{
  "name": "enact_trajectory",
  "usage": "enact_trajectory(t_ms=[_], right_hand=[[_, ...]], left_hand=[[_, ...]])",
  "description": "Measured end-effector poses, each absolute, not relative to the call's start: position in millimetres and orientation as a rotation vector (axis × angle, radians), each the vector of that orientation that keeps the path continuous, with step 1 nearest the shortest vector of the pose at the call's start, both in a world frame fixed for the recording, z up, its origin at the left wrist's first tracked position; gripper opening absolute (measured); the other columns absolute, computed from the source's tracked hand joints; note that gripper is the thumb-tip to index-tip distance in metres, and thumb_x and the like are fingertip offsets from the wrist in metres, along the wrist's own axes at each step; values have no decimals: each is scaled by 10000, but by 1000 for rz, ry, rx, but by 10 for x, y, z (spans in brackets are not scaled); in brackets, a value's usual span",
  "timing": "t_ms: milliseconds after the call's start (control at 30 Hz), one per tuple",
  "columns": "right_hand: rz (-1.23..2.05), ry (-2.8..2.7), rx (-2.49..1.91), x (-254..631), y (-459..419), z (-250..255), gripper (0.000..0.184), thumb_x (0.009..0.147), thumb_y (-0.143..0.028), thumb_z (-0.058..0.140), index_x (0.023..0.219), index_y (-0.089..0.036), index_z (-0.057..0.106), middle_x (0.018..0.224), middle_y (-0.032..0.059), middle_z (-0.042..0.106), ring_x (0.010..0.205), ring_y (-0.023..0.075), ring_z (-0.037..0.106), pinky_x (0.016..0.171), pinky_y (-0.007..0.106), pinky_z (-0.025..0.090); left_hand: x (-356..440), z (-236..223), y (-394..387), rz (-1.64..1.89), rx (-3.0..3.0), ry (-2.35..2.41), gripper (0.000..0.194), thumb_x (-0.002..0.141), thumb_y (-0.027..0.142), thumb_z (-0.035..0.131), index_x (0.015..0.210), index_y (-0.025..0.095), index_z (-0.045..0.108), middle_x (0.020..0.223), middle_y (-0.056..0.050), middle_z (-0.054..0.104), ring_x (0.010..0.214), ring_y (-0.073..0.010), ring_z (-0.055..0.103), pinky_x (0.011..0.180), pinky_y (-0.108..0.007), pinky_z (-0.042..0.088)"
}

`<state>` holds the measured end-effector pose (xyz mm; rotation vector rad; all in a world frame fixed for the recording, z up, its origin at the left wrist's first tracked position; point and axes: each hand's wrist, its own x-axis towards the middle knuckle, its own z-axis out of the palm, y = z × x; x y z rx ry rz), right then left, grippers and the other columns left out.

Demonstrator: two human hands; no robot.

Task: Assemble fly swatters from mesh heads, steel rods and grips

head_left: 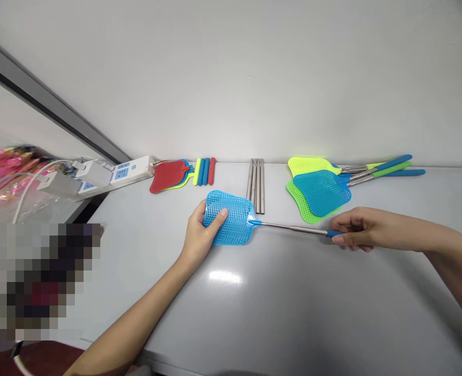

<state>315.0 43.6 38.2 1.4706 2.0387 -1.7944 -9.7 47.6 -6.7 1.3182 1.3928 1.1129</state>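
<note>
A blue fly swatter (236, 222) with a metal rod is held level above the grey table by both hands. My left hand (202, 230) grips the mesh head, thumb on top and fingers underneath. At the other end, my right hand (358, 230) is closed around the blue handle, most of which it hides. Just behind the swatter lie several loose metal rods (258, 183) side by side. Beyond my right hand rests a pile of assembled fly swatters (320, 190) in yellow, green and blue.
Toward the back left are loose swatter heads (170, 175), red on top, beside several coloured handle grips (204, 171). A white power strip (131, 169) with plugged chargers and cables lies along the table's left edge. Plastic-wrapped colourful items (11, 177) sit farther left. A wall borders the table's back.
</note>
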Motion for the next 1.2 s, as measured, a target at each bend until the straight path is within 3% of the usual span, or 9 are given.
enact_trajectory(t_ms=[433,567,733,1067,1200], right_hand=[[-2127,1716,1211,3153,438,320,281,829,-410,477,774,-151,570,543,-29,475,416,68,435,429,197,320],[-2247,1616,1208,3123,413,249,245,836,-374,472,752,-158,552,540,-31,460,405,66,415,399,190,318],[-2342,1545,1234,3123,436,174,303,830,-402,459,682,-149,531,435,-49,396,335,51,306,338,191,220],[-2144,1834,1286,3090,478,151,306,848,-433,448,745,-154,522,595,-45,375,447,44,297,407,189,229],[-2113,1874,1319,3084,477,146,270,843,-415,462,815,-160,548,611,-36,444,434,41,308,406,191,234]], left_hand=[[-44,-33,404,1063,1552,1527,311,761,362,571,1010,183,521,922,-27,599,843,-181,566,766,-274,441],[-43,-24,398,1072,1570,1542,304,751,370,576,984,184,516,877,-16,593,808,-174,565,749,-272,443],[-38,-29,386,1067,1572,1501,296,766,372,563,990,187,506,873,-14,577,800,-166,559,738,-270,448],[0,-54,384,1102,1552,1431,334,783,344,561,1069,208,455,963,-16,554,866,-156,545,774,-258,438],[-15,-54,391,1086,1575,1415,289,792,343,547,1032,196,479,945,-22,558,864,-161,543,779,-268,436]])
